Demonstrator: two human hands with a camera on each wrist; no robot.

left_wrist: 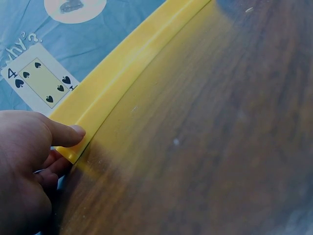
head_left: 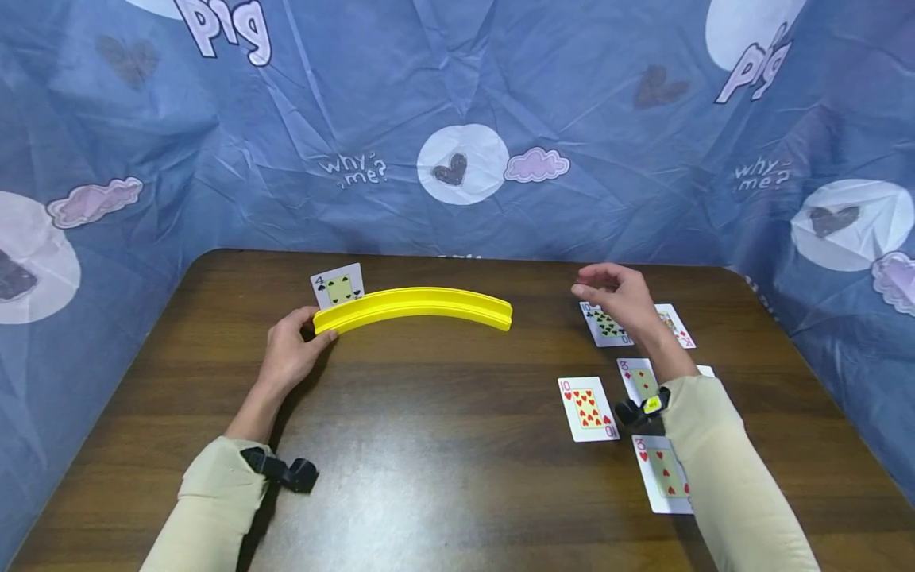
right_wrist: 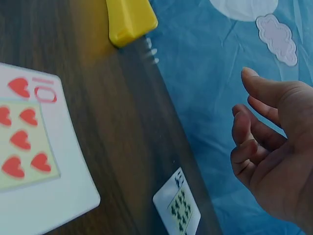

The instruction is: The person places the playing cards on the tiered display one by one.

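My left hand (head_left: 289,349) pinches the left end of a curved yellow card holder (head_left: 422,302), thumb on its near face. In the left wrist view the thumb lies along the holder (left_wrist: 117,83) with fingertips beneath its end. A four of spades (head_left: 339,286) stands upright in the holder, beside the left hand. My right hand (head_left: 625,302) hovers at the right over a black-suited ten (head_left: 604,334), partly hiding it. Its fingers are loosely curled with nothing between them, as the right wrist view shows of the hand (right_wrist: 274,147).
A ten of hearts (head_left: 588,409) lies face up left of the right forearm. Around that arm lie a diamond card (head_left: 638,379), a heart card (head_left: 663,481) and a red-suited card (head_left: 684,330), partly covered. A blue printed cloth (head_left: 457,87) hangs behind the wooden table (head_left: 400,445).
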